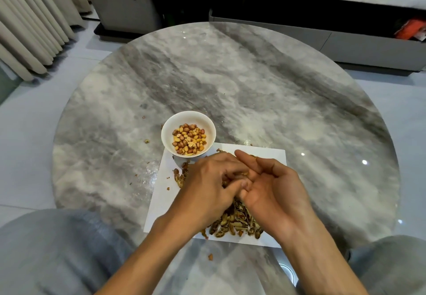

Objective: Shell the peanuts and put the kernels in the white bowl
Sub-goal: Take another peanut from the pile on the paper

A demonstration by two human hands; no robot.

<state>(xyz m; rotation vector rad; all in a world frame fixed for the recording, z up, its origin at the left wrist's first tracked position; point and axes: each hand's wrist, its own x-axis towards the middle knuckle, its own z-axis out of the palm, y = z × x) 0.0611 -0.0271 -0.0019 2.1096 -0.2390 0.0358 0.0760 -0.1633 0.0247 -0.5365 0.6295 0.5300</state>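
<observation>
A white bowl [188, 133] holds several red and yellow peanut kernels [189, 139]. It stands at the far left corner of a white sheet of paper [159, 200]. A heap of brown peanut shells [232, 224] lies on the sheet, partly hidden under my hands. My left hand [207, 186] and my right hand [274, 191] meet over the heap. Their fingertips pinch a peanut [242, 174] between them, and only a sliver of it shows. The right index finger points toward the bowl.
The paper lies on a round grey marble table [230, 82] with shell crumbs [146, 141] scattered to the left. A grey cabinet [345, 43] stands behind the table, curtains [30, 18] at far left. My knees [57, 248] sit below the near edge.
</observation>
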